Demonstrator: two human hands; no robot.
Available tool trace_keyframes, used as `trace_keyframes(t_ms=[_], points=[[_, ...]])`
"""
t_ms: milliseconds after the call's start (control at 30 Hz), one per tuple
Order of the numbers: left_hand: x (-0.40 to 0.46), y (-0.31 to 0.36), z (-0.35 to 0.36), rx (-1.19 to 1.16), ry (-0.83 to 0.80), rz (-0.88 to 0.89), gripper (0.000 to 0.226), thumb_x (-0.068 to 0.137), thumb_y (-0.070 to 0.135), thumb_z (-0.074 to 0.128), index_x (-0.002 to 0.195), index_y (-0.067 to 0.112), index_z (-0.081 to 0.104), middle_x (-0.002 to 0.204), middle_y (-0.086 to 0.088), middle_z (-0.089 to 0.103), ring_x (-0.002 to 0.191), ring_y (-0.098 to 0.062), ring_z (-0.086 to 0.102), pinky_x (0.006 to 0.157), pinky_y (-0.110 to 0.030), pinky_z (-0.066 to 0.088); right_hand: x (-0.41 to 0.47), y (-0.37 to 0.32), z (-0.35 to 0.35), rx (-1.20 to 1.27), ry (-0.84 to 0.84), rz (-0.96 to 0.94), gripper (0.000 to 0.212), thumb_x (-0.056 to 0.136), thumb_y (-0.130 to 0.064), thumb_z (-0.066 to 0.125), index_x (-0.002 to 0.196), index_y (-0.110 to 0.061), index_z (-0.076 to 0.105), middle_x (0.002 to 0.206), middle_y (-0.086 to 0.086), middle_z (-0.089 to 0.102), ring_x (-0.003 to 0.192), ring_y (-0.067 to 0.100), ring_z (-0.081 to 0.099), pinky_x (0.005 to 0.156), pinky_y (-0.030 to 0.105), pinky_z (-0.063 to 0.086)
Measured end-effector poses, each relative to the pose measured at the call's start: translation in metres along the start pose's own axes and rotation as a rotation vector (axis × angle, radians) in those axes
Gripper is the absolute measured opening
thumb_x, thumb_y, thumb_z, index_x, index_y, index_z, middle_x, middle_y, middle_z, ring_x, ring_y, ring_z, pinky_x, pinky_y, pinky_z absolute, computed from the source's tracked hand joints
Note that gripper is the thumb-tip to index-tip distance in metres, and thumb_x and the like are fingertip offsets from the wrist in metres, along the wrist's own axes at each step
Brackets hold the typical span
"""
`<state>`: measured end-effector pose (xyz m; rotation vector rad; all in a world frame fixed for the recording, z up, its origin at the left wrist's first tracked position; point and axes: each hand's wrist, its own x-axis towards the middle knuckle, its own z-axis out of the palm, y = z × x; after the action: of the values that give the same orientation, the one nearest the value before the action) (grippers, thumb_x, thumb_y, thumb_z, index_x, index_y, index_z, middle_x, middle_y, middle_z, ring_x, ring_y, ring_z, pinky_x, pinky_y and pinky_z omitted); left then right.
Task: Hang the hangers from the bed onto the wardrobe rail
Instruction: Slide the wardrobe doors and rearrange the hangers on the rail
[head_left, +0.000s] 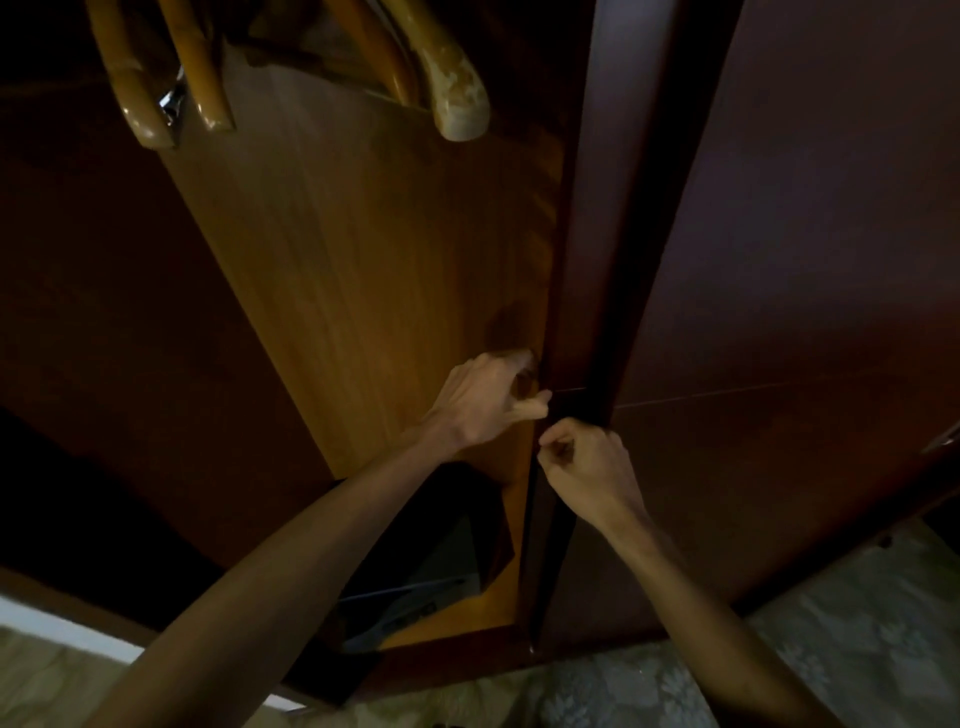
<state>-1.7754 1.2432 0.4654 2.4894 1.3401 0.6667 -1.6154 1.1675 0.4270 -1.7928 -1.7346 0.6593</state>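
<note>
Four curved, glossy tan wooden hanger ends (457, 93) show at the top. Two bare hands (483, 400) reach the one dark brown wardrobe door edge (592, 312)

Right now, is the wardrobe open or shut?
Open. The inside panel and hanging wooden hangers show beside the dark door edge, where both hands are.

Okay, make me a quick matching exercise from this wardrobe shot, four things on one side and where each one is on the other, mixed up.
Things:
1. wooden hangers
2. left hand
3. right hand
4. patterned floor

Places:
A. on the dark door edge, lower of the two hands
B. bottom right of the view
C. top of the wardrobe opening
D. at the lit inner panel's right edge

Pairs: 1-C, 2-D, 3-A, 4-B
</note>
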Motion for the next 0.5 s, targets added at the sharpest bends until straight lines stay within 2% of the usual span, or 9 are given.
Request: trace_keyframes(t_ms=[67,200,267,367,433,500], points=[[-0.006,-0.008,-0.004,-0.038,-0.006,-0.001,0.025,0.094,0.044,0.064,0.094,0.023,0.052,0.081,-0.003,0.066,0.066,-0.021,0.061,0.051,-0.032,0.041,0.001,-0.002,0.0,-0.019,-0.005,0.005,0.013,0.093,-0.025,0.068,0.103,-0.029,0.073,0.091,-0.014,0.072,0.08,0.002,0.069,0.077,0.025,0.058],[-0.018,-0.021,-0.01,-0.099,-0.009,-0.027,0.021,0.093,0.04,0.067,0.094,0.022,0.057,0.077,0.004,0.064,0.063,-0.017,0.061,0.052,-0.038,0.047,0.003,-0.005,0.0,-0.121,-0.017,0.007,0.008,0.094,-0.028,0.066,0.096,-0.026,0.074,0.088,-0.01,0.071,0.081,0.008,0.069,0.076,0.031,0.06],[-0.023,-0.028,-0.014,-0.111,-0.003,-0.037,0.019,0.093,0.04,0.067,0.094,0.026,0.055,0.075,0.005,0.063,0.061,-0.016,0.06,0.05,-0.036,0.046,0.005,-0.003,0.002,-0.205,-0.041,0.027,0.012,0.094,-0.03,0.065,0.087,-0.024,0.074,0.082,-0.007,0.069,0.077,0.01,0.068,0.067,0.028,0.056],[-0.033,-0.035,-0.018,-0.105,0.003,-0.042,0.019,0.093,0.043,0.065,0.097,0.028,0.053,0.076,-0.003,0.066,0.061,-0.023,0.062,0.05,-0.043,0.048,0.006,0.0,0.007,-0.238,-0.051,0.043,0.027,0.094,-0.028,0.064,0.067,-0.024,0.065,0.07,-0.005,0.064,0.066,0.011,0.065,0.055,0.024,0.047],[-0.039,-0.039,-0.019,-0.112,0.006,-0.053,0.017,0.095,0.04,0.064,0.095,0.029,0.052,0.073,-0.002,0.064,0.059,-0.023,0.06,0.05,-0.043,0.047,0.007,-0.001,0.013,-0.243,-0.07,0.025,0.026,0.095,-0.025,0.062,0.069,-0.02,0.067,0.069,-0.006,0.063,0.065,0.01,0.064,0.054,0.022,0.044],[-0.044,-0.042,-0.022,-0.11,0.019,-0.048,0.018,0.095,0.039,0.063,0.088,0.033,0.047,0.07,0.001,0.06,0.054,-0.018,0.053,0.047,-0.041,0.044,0.004,-0.005,0.022,-0.276,-0.126,-0.013,0.018,0.096,-0.026,0.062,0.082,-0.018,0.071,0.073,-0.007,0.063,0.064,0.007,0.06,0.052,0.018,0.039]])
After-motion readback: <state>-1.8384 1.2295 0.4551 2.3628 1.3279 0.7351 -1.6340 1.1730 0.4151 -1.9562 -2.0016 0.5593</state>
